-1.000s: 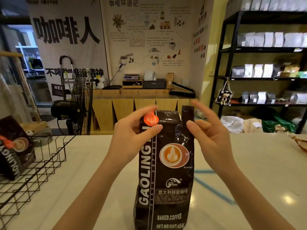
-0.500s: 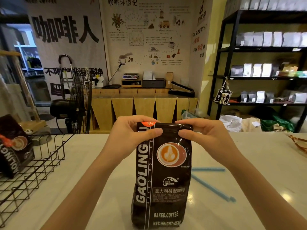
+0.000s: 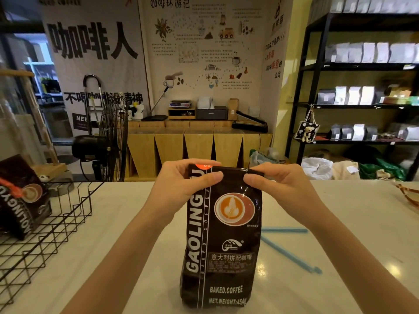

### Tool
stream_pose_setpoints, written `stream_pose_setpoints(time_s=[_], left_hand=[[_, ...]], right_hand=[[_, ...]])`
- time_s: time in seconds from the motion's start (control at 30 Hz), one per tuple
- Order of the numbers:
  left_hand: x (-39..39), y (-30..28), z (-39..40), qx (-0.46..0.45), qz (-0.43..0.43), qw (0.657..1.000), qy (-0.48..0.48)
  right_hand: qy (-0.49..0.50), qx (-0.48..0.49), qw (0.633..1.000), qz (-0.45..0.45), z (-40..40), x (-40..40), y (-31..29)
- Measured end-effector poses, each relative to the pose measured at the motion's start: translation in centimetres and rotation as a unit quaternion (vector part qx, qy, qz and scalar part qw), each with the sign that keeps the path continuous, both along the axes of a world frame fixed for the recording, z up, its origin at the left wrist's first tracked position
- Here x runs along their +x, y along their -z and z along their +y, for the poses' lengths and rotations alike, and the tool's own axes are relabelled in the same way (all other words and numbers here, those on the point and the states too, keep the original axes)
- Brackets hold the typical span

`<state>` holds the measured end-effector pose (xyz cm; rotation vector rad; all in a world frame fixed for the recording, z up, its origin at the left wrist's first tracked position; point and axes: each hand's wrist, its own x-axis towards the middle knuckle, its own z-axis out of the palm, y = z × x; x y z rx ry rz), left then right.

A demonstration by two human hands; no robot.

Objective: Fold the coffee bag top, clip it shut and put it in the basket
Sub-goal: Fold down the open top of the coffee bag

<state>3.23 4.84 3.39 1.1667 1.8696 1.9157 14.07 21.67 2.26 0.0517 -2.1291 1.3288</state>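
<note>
A tall black coffee bag [image 3: 223,241] with white lettering and an orange latte picture stands upright on the white counter in front of me. Its top is folded down flat. My left hand [image 3: 181,186] pinches the folded top at the left corner, thumb on the front. My right hand [image 3: 278,184] pinches the right corner the same way. A long blue clip [image 3: 288,248], opened into a V, lies on the counter just right of the bag. A black wire basket [image 3: 54,218] sits at the left.
Another black coffee bag [image 3: 20,196] with an orange clip lies in the basket. A black fan [image 3: 106,141] stands behind the counter at left. Black shelves [image 3: 313,87] with bags fill the right wall. A woven item [image 3: 408,193] pokes in at the right edge.
A second ago the bag's top stood open between my fingers. Both hands have folded it down and now press the fold flat at its two corners.
</note>
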Motion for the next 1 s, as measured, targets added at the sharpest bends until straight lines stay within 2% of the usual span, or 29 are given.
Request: stream_pose_setpoints(time_s=[0.1,0.27,0.53,0.6,0.73,0.83,1.0], left_hand=[[0.1,-0.5,0.0,-0.014,0.025,1.000,0.003],[-0.1,-2.1,0.0,-0.114,0.122,0.986,0.008],[-0.5,-3.2,0.2,-0.152,0.140,0.977,0.052],[-0.4,-3.6,0.5,-0.187,0.209,0.959,0.047],[0.7,-4.5,1.4,-0.261,0.357,0.897,0.030],[1.8,-4.2,2.3,-0.264,0.413,0.872,0.003],[2.8,-4.4,3.4,-0.268,0.461,0.846,-0.006]], right_hand=[[0.010,0.020,1.000,0.006,-0.2,0.1,0.0],[0.004,0.035,0.999,0.005,-0.2,0.1,-0.2],[-0.034,0.010,0.999,0.008,0.3,0.1,-0.4],[-0.043,0.003,0.999,0.010,0.2,0.1,-0.6],[-0.024,-0.014,1.000,0.005,0.1,0.0,-0.7],[-0.011,-0.003,1.000,0.007,0.4,0.1,-0.7],[-0.047,-0.036,0.998,-0.021,1.6,0.6,-0.6]])
